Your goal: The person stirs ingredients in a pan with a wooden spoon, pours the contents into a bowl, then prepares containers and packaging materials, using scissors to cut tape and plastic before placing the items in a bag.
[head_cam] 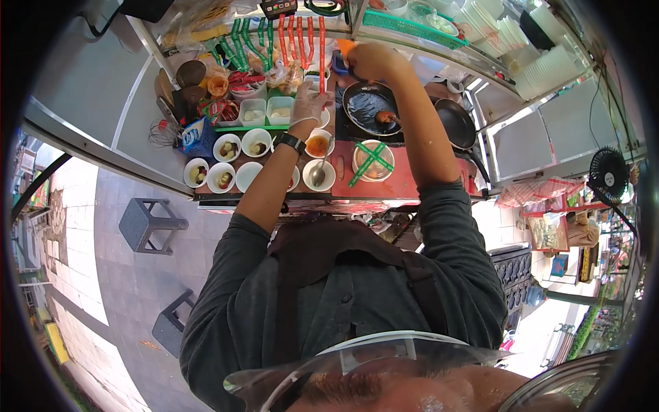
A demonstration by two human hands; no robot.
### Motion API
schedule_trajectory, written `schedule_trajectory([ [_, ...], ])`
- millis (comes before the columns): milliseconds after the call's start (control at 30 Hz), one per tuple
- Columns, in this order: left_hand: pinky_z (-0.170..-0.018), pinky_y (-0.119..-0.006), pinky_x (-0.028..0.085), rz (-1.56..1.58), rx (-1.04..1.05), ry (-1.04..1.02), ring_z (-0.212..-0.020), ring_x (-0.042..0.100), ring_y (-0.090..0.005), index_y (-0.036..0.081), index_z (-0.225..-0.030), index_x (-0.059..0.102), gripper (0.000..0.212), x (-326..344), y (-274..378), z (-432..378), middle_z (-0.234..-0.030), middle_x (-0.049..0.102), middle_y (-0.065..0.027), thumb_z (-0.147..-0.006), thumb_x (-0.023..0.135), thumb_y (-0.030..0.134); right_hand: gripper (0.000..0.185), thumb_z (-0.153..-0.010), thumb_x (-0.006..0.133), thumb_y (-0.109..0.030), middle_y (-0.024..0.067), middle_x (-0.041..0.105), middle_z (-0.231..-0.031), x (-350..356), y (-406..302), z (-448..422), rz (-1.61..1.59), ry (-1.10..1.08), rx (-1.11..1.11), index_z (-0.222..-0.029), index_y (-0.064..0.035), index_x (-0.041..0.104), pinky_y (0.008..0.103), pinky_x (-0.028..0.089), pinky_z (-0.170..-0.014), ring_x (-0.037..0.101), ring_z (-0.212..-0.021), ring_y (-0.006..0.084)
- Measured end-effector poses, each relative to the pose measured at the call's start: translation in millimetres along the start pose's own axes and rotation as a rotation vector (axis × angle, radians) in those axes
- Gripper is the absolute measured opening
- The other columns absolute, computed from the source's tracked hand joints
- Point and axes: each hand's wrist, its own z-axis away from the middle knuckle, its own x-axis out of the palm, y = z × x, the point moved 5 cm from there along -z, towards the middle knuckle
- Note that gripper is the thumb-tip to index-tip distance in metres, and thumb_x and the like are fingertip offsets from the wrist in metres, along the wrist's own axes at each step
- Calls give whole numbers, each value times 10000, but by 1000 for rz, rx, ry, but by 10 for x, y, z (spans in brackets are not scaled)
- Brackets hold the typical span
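My left hand (307,105), in a clear plastic glove, has its fingers on the lower end of a hanging red printed tape strip (322,56). Farther right, my bare right hand (378,62) is closed around an orange object (346,47) whose kind I cannot make out. Below that hand lies a dark frying pan (368,109) with a ladle (387,117) in it. A round lidded container (373,161), crossed by green tape strips, rests on the red cutting board (342,183). A white bowl (318,175) holding a spoon is beside the board.
Several white bowls (221,177) with seasonings line the left front. Green tape strips (239,46) hang at the back. A second frying pan (455,123) stands at right. Overhead is a glass shelf with a green basket (414,28). Plastic stools (152,225) are on the floor at left.
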Motion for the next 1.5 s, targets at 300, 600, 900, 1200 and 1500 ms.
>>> schedule_trajectory([
  [300,-782,-329,633,147,-166,5,-964,742,-216,-8,-1195,585,229,112,13,74,-1081,743,-152,-974,643,0,525,-858,810,-545,50,716,-811,908,176,-4,-375,-363,-42,-952,-34,736,344,546,-625,679,-644,176],
  [600,-734,-305,612,81,-178,87,-833,745,-206,3,-1134,620,195,-5,-33,74,-1038,750,-133,-950,678,30,351,-911,756,-409,49,692,-765,839,-16,26,-380,-418,-206,-939,-63,702,350,516,-587,673,-612,171],
  [900,-781,-356,643,147,-165,61,-903,747,-239,-1,-1127,602,166,39,167,324,-1040,722,-140,-968,647,9,185,-845,700,-152,178,716,-887,849,-68,-112,-403,157,-254,-968,-17,669,462,517,-730,693,-835,366],
  [1200,-793,-373,613,134,230,-149,-904,739,-252,31,-1393,335,487,223,313,280,-1118,696,-187,-1009,633,65,253,-818,679,-139,195,746,-948,175,-170,-131,-74,580,-153,-1068,-119,708,545,567,-791,723,-911,421],
  [1500,-840,-373,601,1,268,-122,-929,708,-257,100,-1330,502,397,469,143,33,-1088,687,-187,-977,685,88,90,-879,632,-156,122,746,-768,-627,-105,-645,325,888,-56,-847,-122,710,462,585,-563,756,-702,318],
])
